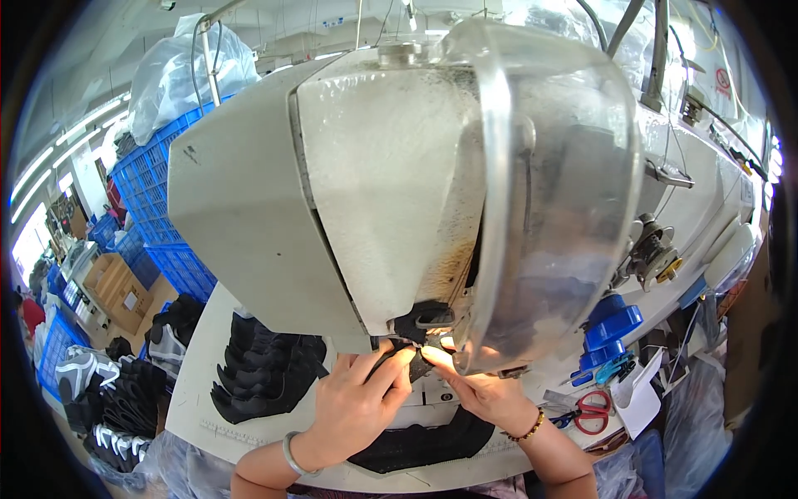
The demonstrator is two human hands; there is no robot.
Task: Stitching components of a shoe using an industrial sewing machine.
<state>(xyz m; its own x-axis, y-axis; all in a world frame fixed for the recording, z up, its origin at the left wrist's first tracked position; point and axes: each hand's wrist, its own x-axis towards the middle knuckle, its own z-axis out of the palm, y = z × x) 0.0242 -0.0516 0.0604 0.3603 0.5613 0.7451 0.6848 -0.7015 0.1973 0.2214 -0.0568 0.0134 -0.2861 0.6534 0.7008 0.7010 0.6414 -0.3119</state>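
Both hands meet under the sewing machine head (399,191), at about 6 o'clock in the view. The left hand (353,407) pinches a small dark fabric piece (418,363) between thumb and fingers (a bangle on its wrist); the right hand (490,395), at 3 o'clock of the left, presses fingertips on the same piece. A stack of black cut pieces (266,370) lies at 9 o'clock, red-handled scissors (588,412) at 3 o'clock.

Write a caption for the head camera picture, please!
Two hands, left hand and right hand, hold a dark piece under a sewing machine.
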